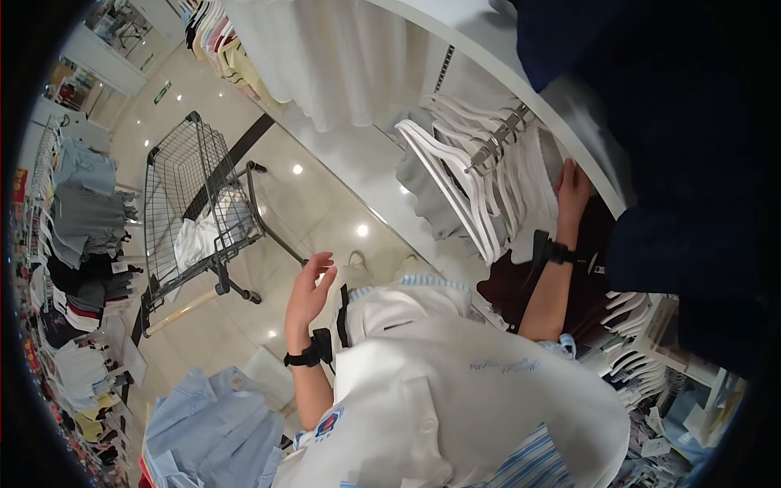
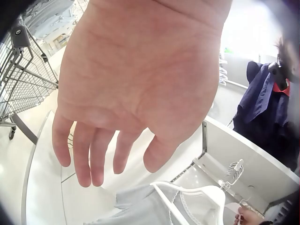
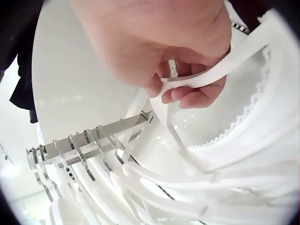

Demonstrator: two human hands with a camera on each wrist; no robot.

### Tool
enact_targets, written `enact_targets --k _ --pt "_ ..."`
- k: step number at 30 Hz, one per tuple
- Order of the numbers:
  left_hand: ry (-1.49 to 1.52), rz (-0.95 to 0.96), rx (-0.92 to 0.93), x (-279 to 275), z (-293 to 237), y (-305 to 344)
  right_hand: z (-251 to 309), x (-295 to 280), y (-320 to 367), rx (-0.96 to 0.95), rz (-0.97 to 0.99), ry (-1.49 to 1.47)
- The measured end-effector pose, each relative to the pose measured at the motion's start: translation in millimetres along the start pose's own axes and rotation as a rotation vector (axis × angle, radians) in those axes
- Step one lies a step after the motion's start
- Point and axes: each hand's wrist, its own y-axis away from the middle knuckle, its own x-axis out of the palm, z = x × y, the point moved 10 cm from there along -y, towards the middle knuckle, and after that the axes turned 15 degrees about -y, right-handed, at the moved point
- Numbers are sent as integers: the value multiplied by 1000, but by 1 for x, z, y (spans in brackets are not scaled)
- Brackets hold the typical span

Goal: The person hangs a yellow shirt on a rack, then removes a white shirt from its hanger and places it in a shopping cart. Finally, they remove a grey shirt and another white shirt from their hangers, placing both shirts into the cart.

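Note:
In the right wrist view my right hand (image 3: pixel 164 51) curls its fingers round the top of a white hanger (image 3: pixel 215 72), which carries a white garment with a scalloped lace edge (image 3: pixel 243 117). Beside it, several white hangers (image 3: pixel 140 173) hang by metal hooks on a metal rail (image 3: pixel 103 133). The head view has my right hand (image 1: pixel 573 191) at the inner end of that row, under the shelf edge. My left hand (image 1: pixel 309 297) is held in the air, touching nothing; its fingers hang loosely in the left wrist view, above a grey garment (image 2: pixel 145 204) on a hanger.
A wire shopping cart (image 1: pixel 195 187) with clothes in it stands on the tiled floor at the left. Clothes racks (image 1: pixel 89 220) line the far left. Dark blue garments (image 1: pixel 683 163) hang at the upper right, and a light blue shirt (image 1: pixel 211 423) is at lower left.

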Motion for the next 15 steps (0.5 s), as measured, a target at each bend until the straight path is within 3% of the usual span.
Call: enact_targets --k 3,6,7,9,14,15 --pt "-31 79 7 9 -8 2 -29 -19 44 69 -94 -1" --pt "-100 180 90 14 -19 -2 -68 -57 88 -56 -221 -149" --pt "-124 220 135 16 -26 -8 -14 -47 116 74 -281 -122" --pt "-150 287 164 17 -38 -15 0 -59 151 -82 -293 34" --pt "-251 409 366 19 -63 -23 65 -58 258 36 -405 90" --pt "-291 435 421 21 -66 -20 77 -60 280 -19 -458 154"
